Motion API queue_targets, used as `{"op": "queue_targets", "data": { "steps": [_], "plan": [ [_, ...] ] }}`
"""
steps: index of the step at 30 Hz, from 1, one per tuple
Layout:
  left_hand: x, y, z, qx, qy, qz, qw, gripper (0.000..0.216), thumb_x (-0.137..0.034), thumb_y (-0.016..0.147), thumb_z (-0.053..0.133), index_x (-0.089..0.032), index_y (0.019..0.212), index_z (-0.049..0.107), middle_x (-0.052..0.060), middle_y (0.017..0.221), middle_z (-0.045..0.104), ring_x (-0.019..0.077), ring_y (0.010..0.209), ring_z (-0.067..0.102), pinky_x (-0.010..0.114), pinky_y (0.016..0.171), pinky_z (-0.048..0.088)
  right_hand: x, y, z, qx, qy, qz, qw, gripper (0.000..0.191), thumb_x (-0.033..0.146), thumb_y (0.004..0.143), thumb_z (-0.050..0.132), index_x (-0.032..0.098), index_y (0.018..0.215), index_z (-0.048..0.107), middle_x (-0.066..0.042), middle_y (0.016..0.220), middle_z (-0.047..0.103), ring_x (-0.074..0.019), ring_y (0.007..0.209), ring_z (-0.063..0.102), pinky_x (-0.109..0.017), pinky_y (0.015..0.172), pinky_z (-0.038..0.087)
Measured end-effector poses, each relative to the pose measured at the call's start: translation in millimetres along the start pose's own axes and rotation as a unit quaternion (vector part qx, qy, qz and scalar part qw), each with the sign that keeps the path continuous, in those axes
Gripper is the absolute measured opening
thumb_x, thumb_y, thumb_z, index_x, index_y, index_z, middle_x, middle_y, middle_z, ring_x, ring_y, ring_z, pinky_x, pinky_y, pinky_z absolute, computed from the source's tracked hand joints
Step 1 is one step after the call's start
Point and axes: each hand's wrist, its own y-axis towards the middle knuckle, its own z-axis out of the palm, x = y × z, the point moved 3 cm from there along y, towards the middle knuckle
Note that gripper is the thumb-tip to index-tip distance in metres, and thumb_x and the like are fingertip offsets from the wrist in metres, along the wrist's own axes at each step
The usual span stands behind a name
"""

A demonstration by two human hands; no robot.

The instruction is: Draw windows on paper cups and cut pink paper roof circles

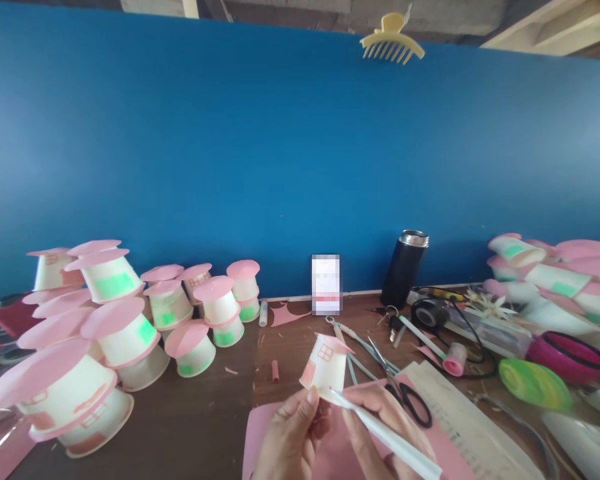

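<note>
Two-handed hold over the near part of a brown desk [210, 420]. The left hand [290, 433] pinches the lower rim of a white paper cup [325, 367] between thumb and fingers; the cup, pink-topped with a drawn window, tilts slightly above a pink sheet [337, 440]. The right hand [390, 420] grips a white pen [390, 437], its tip by that rim; from where I stand, contact cannot be told. Scissors [397, 385] lie just beyond the right hand. Pink-topped cups [130, 340] crowd the desk's left side; a black flask [405, 270] stands at its far edge, right of centre.
</note>
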Motion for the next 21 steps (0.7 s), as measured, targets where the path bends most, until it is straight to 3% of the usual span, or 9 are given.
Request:
{"op": "queue_targets", "data": {
  "steps": [12, 21],
  "plan": [
    [12.5, 7.2, -9.4, 0.042, -0.018, -0.014, 0.999, 0.037, -0.041, 0.059, 0.088, -0.012, 0.078, 0.077, 0.007, 0.071, 0.068, 0.0137, 0.067, 0.059, 0.024, 0.063, 0.044, 4.3, 2.1, -2.5, 0.043, -0.017, -0.018, 0.999, 0.009, 0.030, 0.089, 0.060, 0.023, 0.087, 0.067, -0.004, 0.078, 0.071, -0.0199, 0.072, 0.069, -0.025, 0.067, 0.055],
    [-1.4, -6.7, 5.7, 0.071, -0.012, -0.021, 0.997, 0.031, -0.038, 0.061, 0.088, -0.013, 0.076, 0.077, 0.006, 0.070, 0.069, 0.0130, 0.067, 0.058, 0.023, 0.068, 0.044, -1.0, 1.6, -2.9, 0.092, -0.033, -0.010, 0.995, 0.010, 0.030, 0.092, 0.055, 0.023, 0.092, 0.063, -0.005, 0.081, 0.069, -0.0200, 0.076, 0.069, -0.026, 0.072, 0.055]
  ]
}}
